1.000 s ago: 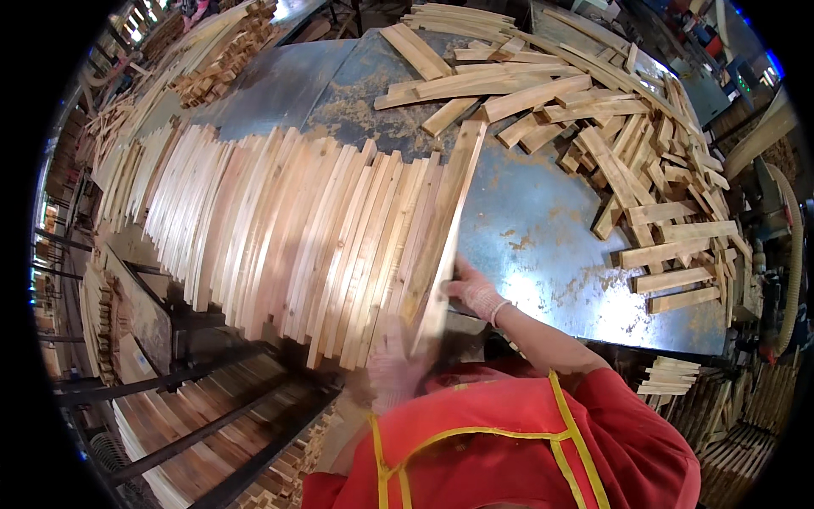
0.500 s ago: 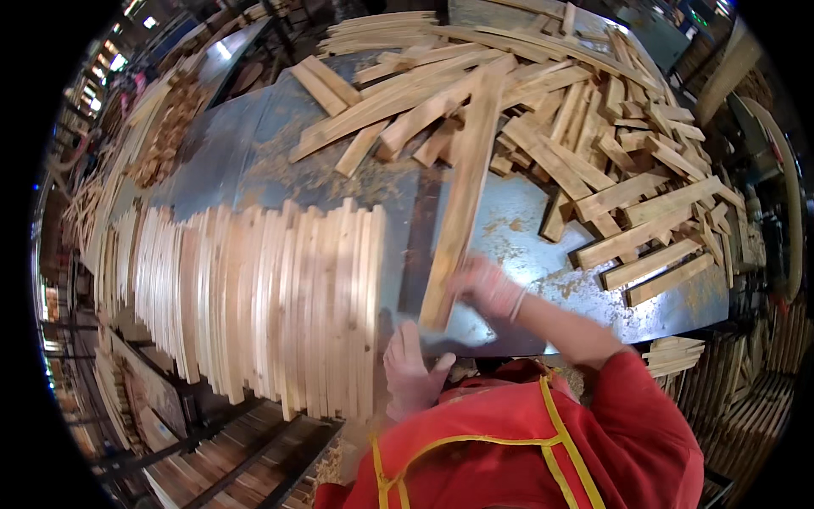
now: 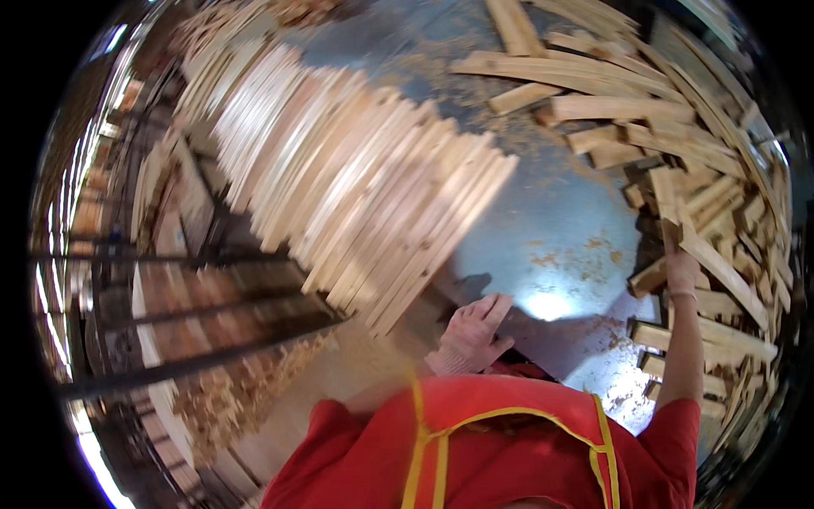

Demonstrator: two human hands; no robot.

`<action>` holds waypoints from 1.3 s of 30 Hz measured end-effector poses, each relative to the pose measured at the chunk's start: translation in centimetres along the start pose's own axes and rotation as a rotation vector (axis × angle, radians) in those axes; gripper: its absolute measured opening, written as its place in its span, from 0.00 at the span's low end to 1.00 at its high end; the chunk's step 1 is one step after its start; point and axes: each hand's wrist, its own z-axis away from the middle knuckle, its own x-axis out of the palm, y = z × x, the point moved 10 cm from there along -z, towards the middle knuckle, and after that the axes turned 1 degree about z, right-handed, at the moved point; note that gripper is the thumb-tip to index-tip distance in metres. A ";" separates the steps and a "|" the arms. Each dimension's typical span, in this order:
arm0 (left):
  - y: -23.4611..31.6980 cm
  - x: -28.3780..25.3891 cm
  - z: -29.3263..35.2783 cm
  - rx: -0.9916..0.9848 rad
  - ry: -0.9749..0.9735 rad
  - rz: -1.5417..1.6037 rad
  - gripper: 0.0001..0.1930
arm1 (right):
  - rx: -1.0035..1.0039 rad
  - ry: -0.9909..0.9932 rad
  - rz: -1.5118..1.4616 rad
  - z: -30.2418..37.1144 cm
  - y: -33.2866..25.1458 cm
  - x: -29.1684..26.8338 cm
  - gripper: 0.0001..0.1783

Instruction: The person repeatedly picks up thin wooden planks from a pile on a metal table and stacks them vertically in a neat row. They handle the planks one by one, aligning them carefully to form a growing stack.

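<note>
My left hand (image 3: 471,335), in a pale work glove, hovers near the table's front edge. It is empty, its fingers stretched out and its thumb apart. Just beyond it lies a long row of planed wooden strips (image 3: 398,191), set side by side. My right hand (image 3: 681,270) reaches far to the right into a loose heap of rough wooden boards (image 3: 623,108). It touches the heap beside a short board (image 3: 722,276) slanting to its right. Its fingertips are hidden among the wood, so its grip does not show.
A metal tabletop (image 3: 543,229) with scattered sawdust lies between the row and the heap. Dark metal rails (image 3: 212,343) cross the lower left, above stacked wood. Offcuts (image 3: 246,394) lie below them, and more strips (image 3: 225,34) stand at the far left.
The view has turned, shifting the table in the picture. My right hand has moved from a long board in front of me to the heap at right. My left hand stays near the table's front edge.
</note>
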 end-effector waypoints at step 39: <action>-30.7 -21.0 17.5 -0.775 0.631 1.102 0.22 | -0.354 -0.016 -0.901 10.0 -24.7 4.1 0.34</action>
